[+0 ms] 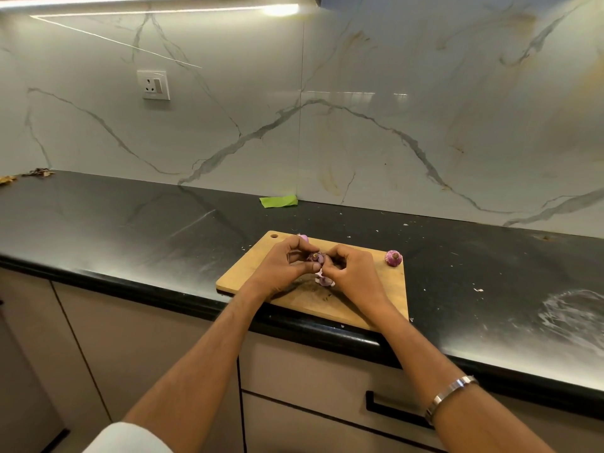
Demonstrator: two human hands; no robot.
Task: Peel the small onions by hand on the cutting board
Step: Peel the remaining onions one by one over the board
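Left hand (289,266) & right hand (351,271) meet over the middle of the board (390,291), fingers of both curled in. Left thumb + fingertips pinch a small purple onion (316,257), root end up toward the camera. Right fingertips pinch at the same onion from its right side, at the skin. A strip of pale purple peel (323,280) hangs/lies just below the onion, btwn the two hands, touching the board or nearly so, can't tell which.

2nd onion (393,258) sits unpeeled on the board's far right corner, well apart from the hands. 3rd onion (304,238) peeks out behind the left fingers at the board's far edge, mostly hidden.

Board is wood, hang-hole at far left corner, near edge overhanging the front of the black counter (130,230). Bits of white skin scattered on the counter to the right. Green scrap (278,201) by the marble backsplash (425,109). Dry brown peels (39,172) at far left. Socket (153,85) on the wall. Metal bangle (452,395) on right wrist, white sleeve (127,439) on left arm
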